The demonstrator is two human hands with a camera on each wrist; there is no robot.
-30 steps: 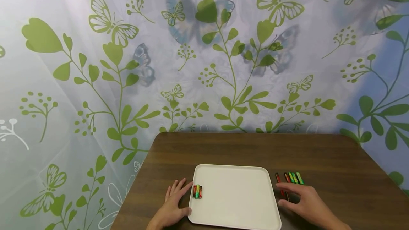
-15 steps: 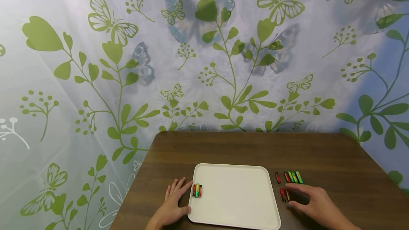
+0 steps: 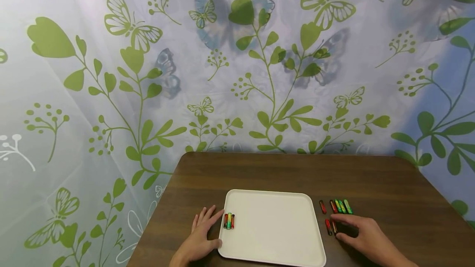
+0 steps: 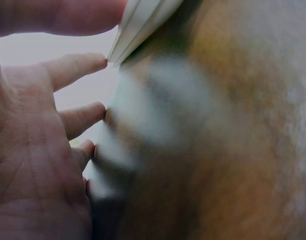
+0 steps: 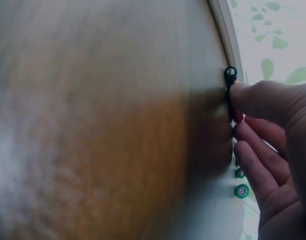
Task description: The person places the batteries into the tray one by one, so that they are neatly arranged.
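My left hand (image 3: 198, 238) rests at the left edge of the white tray (image 3: 274, 230), fingers spread on the table and thumb against the rim. In the left wrist view its fingertips touch the surface beside the tray rim (image 4: 143, 25). Three batteries, a green-yellow one (image 3: 229, 221) between two red-black ones, lie side by side on the tray's left side. To the right of the tray, my right hand (image 3: 361, 234) pinches a dark battery (image 3: 335, 227) lengthwise between thumb and forefinger. A red-black battery (image 3: 328, 226) lies just left of it; its near end shows above the thumb in the right wrist view.
Behind the right hand lies a row of batteries: a red one (image 3: 323, 207) apart on the left, another red one (image 3: 333, 206), and several green ones (image 3: 342, 206). The brown wooden table (image 3: 282, 172) reaches back to a leaf-and-butterfly-patterned curtain (image 3: 259, 73).
My right hand has shifted right, away from the tray's edge, uncovering the red-black battery, and its thumb and forefinger now sit at the dark battery's ends. The left hand stays put.
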